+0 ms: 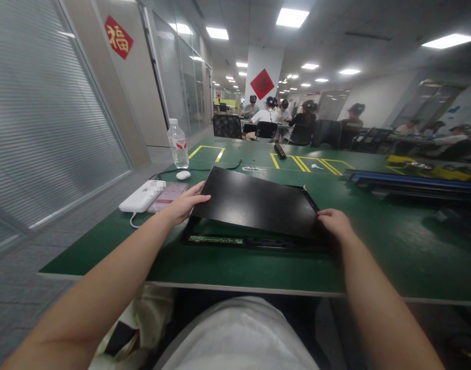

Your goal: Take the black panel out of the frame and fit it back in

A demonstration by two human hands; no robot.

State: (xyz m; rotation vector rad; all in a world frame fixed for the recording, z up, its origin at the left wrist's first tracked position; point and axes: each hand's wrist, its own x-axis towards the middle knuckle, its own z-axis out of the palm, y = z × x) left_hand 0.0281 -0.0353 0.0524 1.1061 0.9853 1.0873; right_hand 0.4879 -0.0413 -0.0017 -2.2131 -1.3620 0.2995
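Observation:
A flat, glossy black screen panel point(254, 200) is tilted over a black frame point(289, 242) on the green table. The panel's left side is raised off the frame, and its right side lies low, close to the frame's right edge. A green circuit strip point(215, 240) shows along the frame's near side. My left hand point(185, 203) grips the panel's left edge, thumb on top and fingers underneath. At the right edge, my right hand point(335, 223) has its fingers closed on the panel's border; whether it also pinches the frame is hidden.
Left of the panel lie a white power bank point(137, 198) with a cable, a phone point(169, 197), and a white earbud case point(183, 175). A water bottle point(178, 146) stands behind them. Long dark parts point(404, 184) lie at right. Several people sit farther back.

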